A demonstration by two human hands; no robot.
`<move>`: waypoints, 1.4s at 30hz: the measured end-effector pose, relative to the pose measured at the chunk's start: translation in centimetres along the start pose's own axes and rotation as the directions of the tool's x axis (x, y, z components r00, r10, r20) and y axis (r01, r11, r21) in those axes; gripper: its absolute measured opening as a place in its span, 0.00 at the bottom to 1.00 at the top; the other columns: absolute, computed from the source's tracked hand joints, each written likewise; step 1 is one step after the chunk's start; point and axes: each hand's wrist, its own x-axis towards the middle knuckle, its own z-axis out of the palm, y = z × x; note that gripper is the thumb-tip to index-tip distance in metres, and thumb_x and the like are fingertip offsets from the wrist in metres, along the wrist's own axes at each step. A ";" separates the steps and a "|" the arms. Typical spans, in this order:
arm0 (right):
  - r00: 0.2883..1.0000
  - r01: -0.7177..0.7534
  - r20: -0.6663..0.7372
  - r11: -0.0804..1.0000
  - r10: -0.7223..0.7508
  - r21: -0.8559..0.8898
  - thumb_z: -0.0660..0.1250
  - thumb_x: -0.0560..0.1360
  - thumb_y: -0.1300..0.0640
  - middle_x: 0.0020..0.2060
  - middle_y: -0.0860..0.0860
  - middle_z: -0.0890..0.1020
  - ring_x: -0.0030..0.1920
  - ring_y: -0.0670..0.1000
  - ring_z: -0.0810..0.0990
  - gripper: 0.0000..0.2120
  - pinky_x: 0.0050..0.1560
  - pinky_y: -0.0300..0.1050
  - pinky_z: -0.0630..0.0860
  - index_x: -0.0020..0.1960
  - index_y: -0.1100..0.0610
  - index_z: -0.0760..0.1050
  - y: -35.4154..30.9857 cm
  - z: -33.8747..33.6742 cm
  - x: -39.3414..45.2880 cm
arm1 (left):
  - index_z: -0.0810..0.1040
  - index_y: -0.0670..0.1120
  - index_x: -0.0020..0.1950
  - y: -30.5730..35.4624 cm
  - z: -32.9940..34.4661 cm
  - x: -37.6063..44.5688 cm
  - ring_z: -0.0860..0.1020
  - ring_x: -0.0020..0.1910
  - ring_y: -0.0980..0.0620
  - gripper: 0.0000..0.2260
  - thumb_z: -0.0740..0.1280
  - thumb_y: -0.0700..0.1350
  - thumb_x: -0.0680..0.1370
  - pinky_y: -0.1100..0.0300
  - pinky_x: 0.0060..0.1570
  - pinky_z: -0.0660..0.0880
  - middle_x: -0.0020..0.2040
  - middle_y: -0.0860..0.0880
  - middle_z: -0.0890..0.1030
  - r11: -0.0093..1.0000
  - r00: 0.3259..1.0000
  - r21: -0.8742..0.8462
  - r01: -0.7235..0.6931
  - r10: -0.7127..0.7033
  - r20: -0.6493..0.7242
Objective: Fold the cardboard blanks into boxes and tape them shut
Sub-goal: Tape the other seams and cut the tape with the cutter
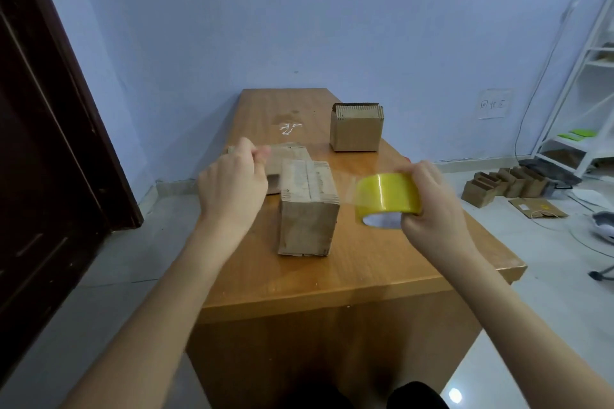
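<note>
Right hand (428, 199) wraps its curled fingers over the top of the yellow tape roll (387, 199), thumb side tucked behind, holding it just off the table's right portion, and a clear strip of tape (345, 184) stretches leftward from the roll across the top of the folded cardboard box (307, 206). Left hand (232, 186) is curled too, fingertips pinched together up near the box's far left corner (it seems to be nipping the strip's free end, though blur hides the exact contact). The box stands upright between the two hands, flaps closed on top, close to the wooden table's (332, 279) left edge. Behind it, touching or just beside, lies a flat cardboard blank (289, 151). Farther back on the right stands a second box (357, 128), well apart. Bare tabletop runs in front of the box to the near edge and off to the right.
</note>
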 end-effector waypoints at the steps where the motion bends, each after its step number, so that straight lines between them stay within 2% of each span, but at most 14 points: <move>1: 1.000 0.021 0.014 1.000 -0.021 -0.020 0.56 0.60 0.64 0.43 0.47 0.71 0.39 0.44 0.66 0.20 0.37 0.29 0.62 0.51 0.64 0.74 0.3 -0.3 0.1 | 0.73 0.43 0.51 -0.6 -0.1 0.2 0.78 0.42 0.39 0.14 0.53 0.50 0.83 0.51 0.38 0.71 0.43 0.42 0.81 1.000 1.000 0.019 -0.025 0.025 0.012; 3: 1.000 0.019 0.011 1.000 -0.019 -0.013 0.55 0.59 0.64 0.42 0.46 0.73 0.41 0.43 0.68 0.23 0.40 0.27 0.64 0.52 0.63 0.77 0.6 -0.7 0.6 | 0.73 0.43 0.50 -1.4 0.0 0.4 0.77 0.42 0.40 0.14 0.54 0.51 0.82 0.51 0.39 0.72 0.42 0.44 0.80 1.000 0.998 -0.011 -0.009 0.009 0.056; 5: 1.000 0.015 0.018 1.000 -0.015 0.004 0.58 0.61 0.61 0.41 0.44 0.75 0.42 0.47 0.73 0.21 0.41 0.32 0.68 0.51 0.57 0.78 0.7 -0.9 1.1 | 0.74 0.44 0.46 -1.9 0.3 0.2 0.77 0.41 0.43 0.15 0.56 0.54 0.81 0.52 0.39 0.72 0.38 0.47 0.79 0.989 0.992 -0.136 0.059 -0.042 0.121; 8: 0.983 -0.033 0.185 0.992 0.010 0.124 0.62 0.61 0.49 0.39 0.41 0.78 0.40 0.43 0.76 0.19 0.39 0.38 0.70 0.52 0.47 0.75 1.3 -1.0 1.0 | 0.76 0.46 0.42 -2.6 0.6 -0.2 0.76 0.34 0.51 0.16 0.59 0.56 0.80 0.55 0.39 0.73 0.31 0.53 0.78 0.930 0.965 -0.321 0.181 -0.105 0.241; 10: 0.960 -0.001 0.279 0.998 -0.016 0.061 0.60 0.59 0.43 0.44 0.38 0.78 0.44 0.42 0.76 0.25 0.43 0.39 0.69 0.54 0.47 0.76 1.7 -1.1 0.9 | 0.77 0.47 0.41 -2.6 0.6 -0.2 0.75 0.31 0.55 0.16 0.59 0.55 0.80 0.56 0.42 0.72 0.29 0.53 0.78 0.886 0.947 -0.399 0.238 -0.120 0.299; 13: 0.924 -0.083 0.380 0.989 0.030 0.123 0.58 0.64 0.37 0.48 0.39 0.80 0.51 0.45 0.77 0.24 0.50 0.43 0.71 0.54 0.48 0.78 1.7 -1.7 1.7 | 0.79 0.47 0.41 -2.2 0.6 0.0 0.78 0.37 0.57 0.19 0.57 0.59 0.79 0.58 0.46 0.72 0.29 0.51 0.80 0.838 0.909 -0.440 0.323 -0.146 0.390; 15: 0.923 -0.128 0.376 0.988 0.086 0.087 0.57 0.70 0.34 0.42 0.45 0.81 0.47 0.47 0.78 0.22 0.48 0.48 0.73 0.47 0.49 0.79 1.9 -1.7 2.6 | 0.80 0.47 0.39 -2.1 0.8 0.1 0.79 0.40 0.58 0.21 0.59 0.62 0.77 0.63 0.43 0.69 0.28 0.52 0.81 0.826 0.891 -0.436 0.358 -0.163 0.424; 18: 0.932 -0.066 0.345 0.989 0.109 -0.133 0.64 0.74 0.42 0.36 0.52 0.81 0.40 0.53 0.78 0.15 0.42 0.52 0.74 0.42 0.53 0.78 2.0 -0.8 3.5 | 0.78 0.49 0.38 -2.2 1.4 -0.2 0.80 0.39 0.58 0.15 0.65 0.59 0.75 0.62 0.43 0.72 0.27 0.55 0.80 0.873 0.904 -0.368 0.321 -0.166 0.394; 21: 0.936 -0.061 0.332 0.985 0.112 -0.158 0.65 0.73 0.46 0.33 0.53 0.80 0.38 0.54 0.77 0.12 0.37 0.49 0.72 0.40 0.54 0.76 2.1 -0.1 3.4 | 0.76 0.49 0.38 -2.6 1.9 -0.4 0.80 0.36 0.55 0.13 0.66 0.57 0.76 0.52 0.49 0.76 0.26 0.55 0.79 0.867 0.919 -0.388 0.313 -0.172 0.355; 24: 0.935 -0.057 0.333 0.976 0.126 -0.212 0.64 0.74 0.46 0.31 0.48 0.76 0.35 0.49 0.73 0.11 0.32 0.43 0.66 0.41 0.52 0.74 2.2 0.5 3.6 | 0.76 0.50 0.37 -3.2 1.9 -0.7 0.80 0.37 0.54 0.14 0.65 0.58 0.76 0.51 0.50 0.75 0.27 0.55 0.79 0.856 0.915 -0.397 0.331 -0.189 0.356; 29: 0.917 -0.043 0.371 0.962 0.145 -0.271 0.65 0.74 0.42 0.34 0.43 0.73 0.40 0.49 0.73 0.14 0.36 0.43 0.68 0.47 0.53 0.78 2.9 1.5 4.6 | 0.77 0.51 0.39 -3.3 2.3 -1.1 0.79 0.38 0.56 0.13 0.64 0.59 0.76 0.54 0.48 0.75 0.28 0.56 0.80 0.855 0.907 -0.376 0.356 -0.218 0.361; 32: 0.893 -0.035 0.425 0.965 0.148 -0.261 0.65 0.72 0.38 0.32 0.41 0.72 0.38 0.47 0.72 0.15 0.34 0.42 0.66 0.44 0.50 0.75 3.0 1.8 5.2 | 0.78 0.50 0.39 -3.7 2.3 -1.0 0.79 0.38 0.56 0.13 0.64 0.58 0.76 0.58 0.45 0.73 0.28 0.55 0.80 0.842 0.907 -0.397 0.365 -0.225 0.356; 36: 0.868 -0.054 0.465 0.965 0.172 -0.255 0.66 0.71 0.39 0.32 0.40 0.71 0.36 0.45 0.71 0.13 0.37 0.43 0.66 0.43 0.49 0.75 3.1 1.5 6.2 | 0.79 0.48 0.39 -3.8 2.5 -0.6 0.79 0.37 0.59 0.13 0.66 0.55 0.76 0.64 0.40 0.67 0.27 0.55 0.80 0.811 0.902 -0.440 0.385 -0.230 0.366; 42: 0.816 -0.094 0.527 0.955 0.235 -0.281 0.68 0.71 0.40 0.32 0.42 0.73 0.38 0.49 0.73 0.12 0.39 0.43 0.68 0.42 0.49 0.75 3.5 2.6 6.6 | 0.79 0.47 0.39 -4.4 3.9 -0.6 0.79 0.35 0.58 0.13 0.66 0.54 0.76 0.63 0.39 0.68 0.27 0.54 0.80 0.790 0.871 -0.437 0.430 -0.236 0.431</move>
